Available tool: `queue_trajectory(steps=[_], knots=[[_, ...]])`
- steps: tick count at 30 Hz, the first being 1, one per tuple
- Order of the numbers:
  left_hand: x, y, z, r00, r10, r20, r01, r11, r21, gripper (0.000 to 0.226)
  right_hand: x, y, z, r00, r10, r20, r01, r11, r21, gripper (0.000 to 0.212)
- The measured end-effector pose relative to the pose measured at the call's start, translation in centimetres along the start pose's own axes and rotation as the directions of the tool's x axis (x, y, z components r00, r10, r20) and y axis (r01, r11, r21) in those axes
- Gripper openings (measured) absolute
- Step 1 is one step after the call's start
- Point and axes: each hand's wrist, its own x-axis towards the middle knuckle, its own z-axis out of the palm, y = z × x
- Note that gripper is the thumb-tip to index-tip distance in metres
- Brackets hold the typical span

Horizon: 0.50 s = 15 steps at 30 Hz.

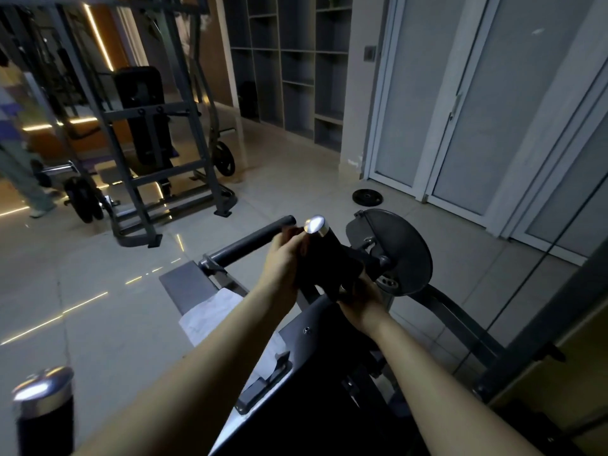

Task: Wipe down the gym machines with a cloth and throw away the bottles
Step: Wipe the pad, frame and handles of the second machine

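Black cloth (329, 268) in left grip (283, 258) and right grip (360, 302) wraps handle (315, 224).

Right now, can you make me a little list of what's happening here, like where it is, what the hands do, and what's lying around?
Place: gym room, dim light
Left hand: grips what looks like a dark cloth near the top of the handle
Right hand: grips the dark cloth lower down
On the floor: weight plate
On the machine: white sheet
Bottles: none seen
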Motion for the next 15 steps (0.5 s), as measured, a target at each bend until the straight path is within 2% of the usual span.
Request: queue_trajectory(steps=[1,4,7,9,11,13,15], knots=[[0.0,-0.4,-0.2,0.998,0.036,-0.057,-0.038,0.999,-0.033,0.026,-0.1,-0.1,-0.3,1.000,-0.020,0.000,0.020,1.000,0.006,0.049],[0.6,0.2,-0.7,0.973,0.095,-0.208,-0.129,0.979,-0.159,0.018,-0.3,-0.3,-0.8,0.999,-0.042,-0.023,0.043,0.999,0.021,0.042],[0.5,2.2,0.3,0.993,0.001,-0.117,-0.045,0.925,-0.377,0.018,-0.2,-0.1,-0.7,1.000,-0.028,-0.010,0.029,0.998,0.053,0.040],[0.2,2.6,1.0,0.998,-0.043,-0.056,0.030,0.976,-0.214,0.019,-0.5,-0.4,-0.8,0.999,-0.044,0.002,0.044,0.998,0.052,0.044],[0.1,2.4,0.9,0.998,-0.014,-0.068,0.017,0.999,0.048,0.019,-0.3,-0.6,-1.1,0.999,-0.030,0.027,0.029,0.998,0.056,0.048],[-0.3,2.4,0.4,0.983,0.157,-0.095,-0.126,0.953,0.275,0.022,0.0,-0.6,-1.6,0.995,-0.028,0.095,0.020,0.997,0.075,0.052],[-0.3,2.6,-0.3,0.952,0.301,-0.060,-0.241,0.854,0.461,0.023,0.1,-0.7,-1.7,0.993,-0.021,0.113,0.008,0.993,0.120,0.054]])
